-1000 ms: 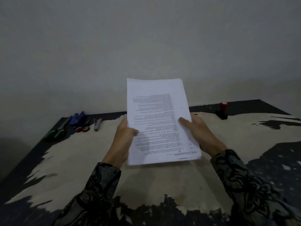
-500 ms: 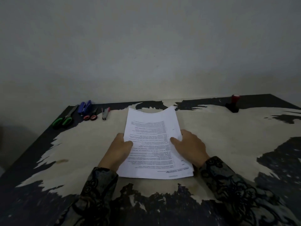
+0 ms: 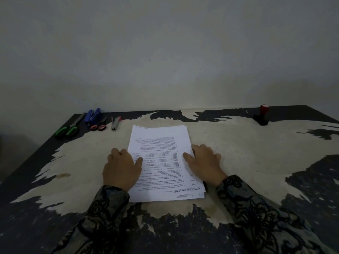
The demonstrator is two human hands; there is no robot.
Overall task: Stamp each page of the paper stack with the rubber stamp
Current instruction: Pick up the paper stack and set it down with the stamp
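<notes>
A white paper stack with printed text lies flat in the middle of the worn table. My left hand holds its left edge, thumb on the top page and fingers curled down at the side. At the right edge my right hand holds it the same way. The rubber stamp, red-topped on a black base, stands upright at the table's far right, well away from both hands.
Along the far left edge lie green-handled scissors, a blue stapler, small red-handled scissors and markers. A plain wall rises right behind the table.
The stack was held up off the table a second ago. Both hands have lowered it, and it now lies flat.
</notes>
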